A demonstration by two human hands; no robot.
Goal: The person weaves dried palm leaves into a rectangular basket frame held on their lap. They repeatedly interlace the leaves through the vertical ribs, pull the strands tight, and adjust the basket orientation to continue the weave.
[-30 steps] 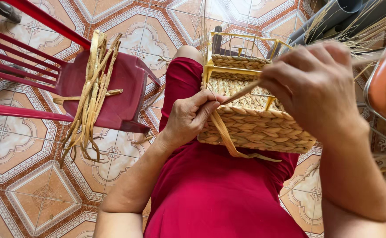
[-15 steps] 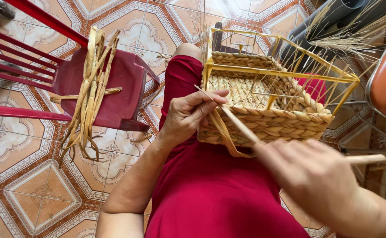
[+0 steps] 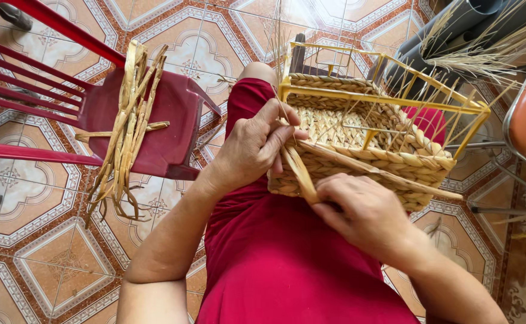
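A: Where is the woven basket (image 3: 359, 157) kept?

B: It is rested on the lap, over the red garment (image 3: 287, 264), and is built round a yellow wire frame (image 3: 389, 99). A flat straw strand (image 3: 299, 174) is run down its near wall.

A: How are the hands placed?

B: The left hand (image 3: 252, 147) is curled against the near rim, the fingers closed on the top of the strand. The right hand (image 3: 365, 210) is laid at the lower wall, its fingers closed round the strand's lower end.

A: What is changed from a moment ago?

B: Half a second back the right hand was drawn out low and wide with the strand stretched. Now it is brought in against the basket. The pull appears finished, and the strand is judged to be pressed into the weave.

A: And around it?

B: A bundle of straw strips (image 3: 125, 126) is draped over the red plastic chair (image 3: 149, 120) to the left. Dry stalks (image 3: 485, 54) are seen at the upper right beside dark pipes (image 3: 455, 24), over patterned floor tiles (image 3: 41, 264). No packages, labels or signs are seen.
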